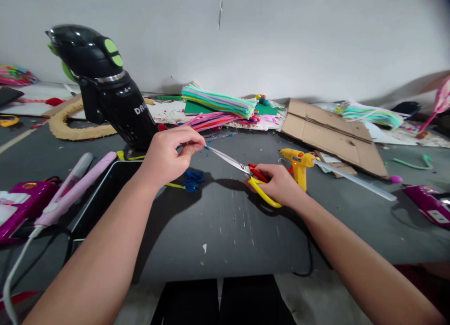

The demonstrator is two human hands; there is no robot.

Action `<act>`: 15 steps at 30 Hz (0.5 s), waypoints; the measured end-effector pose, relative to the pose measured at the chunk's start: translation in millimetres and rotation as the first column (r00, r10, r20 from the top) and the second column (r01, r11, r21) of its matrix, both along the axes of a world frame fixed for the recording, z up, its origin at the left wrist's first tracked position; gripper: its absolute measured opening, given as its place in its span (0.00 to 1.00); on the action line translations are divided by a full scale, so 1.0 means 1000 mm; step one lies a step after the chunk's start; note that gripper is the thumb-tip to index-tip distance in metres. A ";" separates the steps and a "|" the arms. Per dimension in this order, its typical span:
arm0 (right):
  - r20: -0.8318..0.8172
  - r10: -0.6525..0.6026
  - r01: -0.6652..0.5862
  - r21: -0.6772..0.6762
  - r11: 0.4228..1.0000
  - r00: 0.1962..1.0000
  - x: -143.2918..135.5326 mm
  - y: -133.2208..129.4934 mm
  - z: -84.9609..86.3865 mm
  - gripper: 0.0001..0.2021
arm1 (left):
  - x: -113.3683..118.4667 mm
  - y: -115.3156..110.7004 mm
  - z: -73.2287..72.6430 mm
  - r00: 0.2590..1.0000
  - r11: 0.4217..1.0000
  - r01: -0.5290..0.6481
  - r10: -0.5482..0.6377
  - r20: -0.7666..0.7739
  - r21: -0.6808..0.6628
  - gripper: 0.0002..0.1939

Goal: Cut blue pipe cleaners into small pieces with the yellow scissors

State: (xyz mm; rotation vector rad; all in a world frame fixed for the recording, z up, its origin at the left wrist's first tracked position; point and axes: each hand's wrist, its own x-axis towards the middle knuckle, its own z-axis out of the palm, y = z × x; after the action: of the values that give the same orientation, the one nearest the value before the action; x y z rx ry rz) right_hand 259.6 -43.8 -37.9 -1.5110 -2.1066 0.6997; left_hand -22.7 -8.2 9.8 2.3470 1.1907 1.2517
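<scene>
The grey table carries scattered paper flecks in its near part. At 9 o'clock from the hands lie a dark tablet, a pink hair straightener and a magenta box with a white cable. At 3 o'clock, at the far right edge, sits a second magenta box.

The left hand is raised above the table, forearm entering from 7 o'clock. Its thumb and fingertips are pinched shut on a short blue strip, which touches the blade tips. Below it, on the table, lies a heap of blue cuttings.

The right hand enters from 5 o'clock, its fingers closed through the yellow and red handles of the scissors. The blades point toward 10 o'clock and stand nearly closed at the strip.

Just beyond the right hand, at 1 o'clock, a yellow glue gun stands upright, with a clear glue stick extending toward 4 o'clock. Farther at 2 o'clock lies flat cardboard.

At 11 o'clock stands a black handheld vacuum, close behind the left hand. At 12 o'clock, against the white wall, lie stacks of coloured pipe cleaners.
</scene>
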 end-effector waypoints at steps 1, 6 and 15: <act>0.002 -0.003 0.003 -0.005 1.000 1.000 0.000 0.000 0.000 0.16 | 0.000 0.000 0.000 1.000 1.000 -0.005 0.005 -0.001 0.000 0.09; 0.003 -0.004 0.004 -0.012 1.000 1.000 0.000 0.000 0.000 0.15 | 0.001 -0.001 0.000 1.000 1.000 -0.017 0.017 -0.005 0.005 0.09; -0.009 -0.003 0.003 -0.005 1.000 1.000 0.000 0.000 -0.001 0.15 | 0.001 -0.002 0.001 0.999 0.999 -0.032 0.032 -0.004 0.025 0.09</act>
State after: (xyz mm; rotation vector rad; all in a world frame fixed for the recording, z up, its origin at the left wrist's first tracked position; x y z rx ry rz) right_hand 260.0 -43.3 -38.4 -1.5106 -2.0972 0.7105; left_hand -21.4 -10.0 10.9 2.3589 1.2259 1.2798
